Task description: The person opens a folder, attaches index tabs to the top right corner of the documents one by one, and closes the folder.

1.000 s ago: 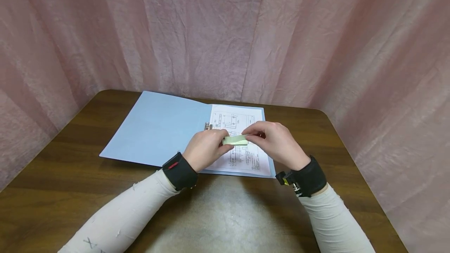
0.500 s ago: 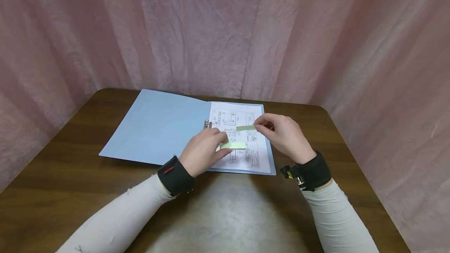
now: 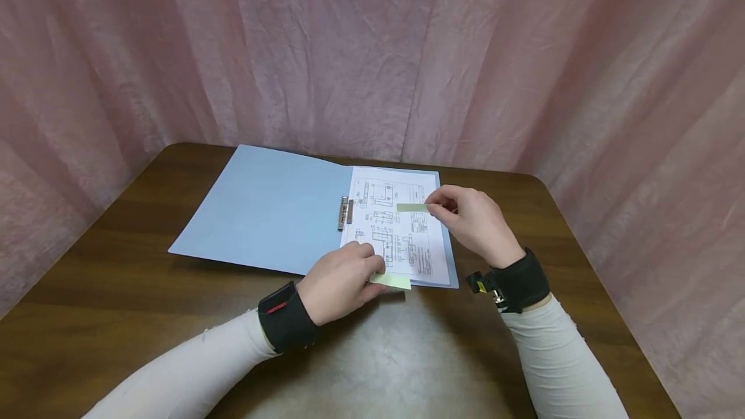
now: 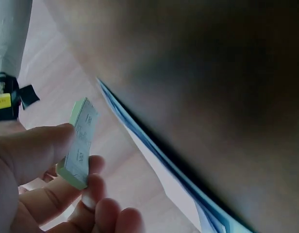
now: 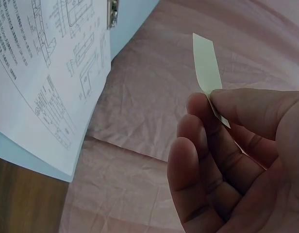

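Note:
My left hand [image 3: 343,280] pinches a thin pad of pale green sticky notes [image 3: 392,281] between thumb and fingers, over the near edge of the folder. Its printed underside shows in the left wrist view, where the sticky note pad [image 4: 80,143] is tilted. A single green sticky note [image 3: 411,207] is pinched by my right hand [image 3: 474,218] above the right part of the printed sheet [image 3: 378,180]. In the right wrist view the sticky note [image 5: 207,63] stands out from the thumb and index finger, slightly bent. The sheet bears technical drawings and lies in an open light blue folder [image 3: 273,205].
A metal clip [image 3: 343,213] sits along the folder's spine at the sheet's left edge. Under the folder is a brown wooden table [image 3: 582,315] with rounded far corners. A pink curtain [image 3: 349,50] hangs behind it.
The right hand has peeled one sticky note off the pad and moved right and away with it. The left hand has drawn the pad back toward the folder's near edge, uncovering the clip.

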{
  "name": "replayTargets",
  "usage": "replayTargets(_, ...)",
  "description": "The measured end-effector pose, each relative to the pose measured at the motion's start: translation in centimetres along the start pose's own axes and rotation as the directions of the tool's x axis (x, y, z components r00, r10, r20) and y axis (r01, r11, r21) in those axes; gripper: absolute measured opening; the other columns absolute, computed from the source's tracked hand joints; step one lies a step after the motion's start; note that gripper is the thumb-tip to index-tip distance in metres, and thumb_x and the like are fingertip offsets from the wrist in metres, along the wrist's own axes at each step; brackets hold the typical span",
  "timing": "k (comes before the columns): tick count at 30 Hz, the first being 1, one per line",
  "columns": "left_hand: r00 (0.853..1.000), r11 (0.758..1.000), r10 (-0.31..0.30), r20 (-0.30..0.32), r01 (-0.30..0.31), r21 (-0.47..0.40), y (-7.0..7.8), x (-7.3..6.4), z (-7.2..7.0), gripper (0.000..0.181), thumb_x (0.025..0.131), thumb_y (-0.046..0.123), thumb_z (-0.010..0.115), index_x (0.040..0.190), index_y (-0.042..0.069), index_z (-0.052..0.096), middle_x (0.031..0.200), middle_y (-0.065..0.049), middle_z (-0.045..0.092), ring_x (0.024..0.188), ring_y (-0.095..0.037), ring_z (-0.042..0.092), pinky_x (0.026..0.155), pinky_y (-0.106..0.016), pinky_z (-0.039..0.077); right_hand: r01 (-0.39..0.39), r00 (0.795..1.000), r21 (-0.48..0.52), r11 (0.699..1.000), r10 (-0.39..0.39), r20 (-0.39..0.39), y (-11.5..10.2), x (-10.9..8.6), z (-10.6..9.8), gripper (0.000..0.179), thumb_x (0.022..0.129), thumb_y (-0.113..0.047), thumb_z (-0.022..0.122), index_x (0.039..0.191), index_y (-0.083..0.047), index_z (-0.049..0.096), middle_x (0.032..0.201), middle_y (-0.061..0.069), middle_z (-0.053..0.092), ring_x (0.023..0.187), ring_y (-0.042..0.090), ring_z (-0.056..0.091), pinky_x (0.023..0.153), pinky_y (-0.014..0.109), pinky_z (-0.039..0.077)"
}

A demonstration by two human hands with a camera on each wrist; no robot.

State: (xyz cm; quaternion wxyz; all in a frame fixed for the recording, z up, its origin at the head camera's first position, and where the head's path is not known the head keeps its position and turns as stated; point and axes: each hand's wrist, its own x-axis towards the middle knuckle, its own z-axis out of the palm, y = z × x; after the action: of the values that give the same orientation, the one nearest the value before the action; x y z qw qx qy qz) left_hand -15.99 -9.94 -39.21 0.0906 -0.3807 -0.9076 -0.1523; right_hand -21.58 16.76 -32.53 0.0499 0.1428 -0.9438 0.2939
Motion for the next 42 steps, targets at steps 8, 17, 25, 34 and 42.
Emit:
replayTargets(8, 0.998, 1.0, 0.011, 0.065, -0.011, -0.002, 0.6, -0.7, 0.4, 0.016, 0.093, 0.026, 0.091, 0.096, 0.016, 0.078, 0.084, 0.007, 0.061, 0.076, -0.013, 0.052, 0.063, -0.026, 0.043, -0.023, 1.0, 0.001, 1.0, 0.023, -0.007, 0.0, 0.1, 0.1, 0.013, 0.109, -0.019, 0.07, 0.114, -0.015, 0.081, 0.098, 0.004, 0.075, 0.088, 0.026, 0.064, 0.075, 0.042, 0.052)
replayTargets(17, 0.996, 0.999, 0.034, 0.079, -0.036, 0.023, 0.8, -1.1, 0.4, 0.021, 0.09, 0.027, 0.094, 0.091, 0.015, 0.076, 0.079, 0.006, 0.057, 0.073, -0.014, 0.051, 0.061, -0.027, 0.043, -0.015, 1.0, 0.001, 1.0, 0.015, -0.011, -0.2, 0.2, 0.2, 0.013, 0.108, -0.018, 0.069, 0.113, -0.014, 0.081, 0.099, 0.004, 0.075, 0.088, 0.026, 0.065, 0.077, 0.042, 0.051)
replayTargets(25, 0.992, 0.999, 0.029, 0.119, -0.032, 0.022, 0.8, -1.2, 0.4, 0.023, 0.089, 0.024, 0.094, 0.086, 0.017, 0.073, 0.076, 0.008, 0.053, 0.07, -0.013, 0.049, 0.06, -0.027, 0.04, -0.023, 1.0, 0.012, 1.0, 0.023, -0.012, -0.2, 0.1, 0.2, 0.014, 0.108, -0.018, 0.069, 0.113, -0.015, 0.081, 0.098, 0.004, 0.076, 0.086, 0.026, 0.064, 0.075, 0.042, 0.051)
replayTargets(34, 0.985, 1.0, 0.009, 0.174, -0.007, -0.013, 0.7, -1.0, 0.3, 0.025, 0.086, 0.021, 0.096, 0.083, 0.017, 0.071, 0.074, 0.009, 0.052, 0.069, -0.012, 0.049, 0.06, -0.028, 0.041, -0.02, 1.0, 0.017, 1.0, 0.02, -0.003, -0.1, 0.1, 0.3, 0.014, 0.107, -0.019, 0.072, 0.116, -0.015, 0.083, 0.101, 0.004, 0.077, 0.088, 0.026, 0.065, 0.075, 0.041, 0.052)
replayTargets(42, 0.985, 0.999, 0.01, 0.175, -0.003, -0.044, 0.4, -0.9, 0.6, 0.026, 0.087, 0.022, 0.094, 0.081, 0.018, 0.069, 0.074, 0.009, 0.052, 0.068, -0.01, 0.048, 0.06, -0.028, 0.041, -0.017, 1.0, 0.031, 0.999, 0.017, 0.002, 0.0, 0.2, 0.5, 0.015, 0.108, -0.018, 0.07, 0.116, -0.015, 0.083, 0.102, 0.004, 0.077, 0.088, 0.026, 0.064, 0.074, 0.041, 0.051)
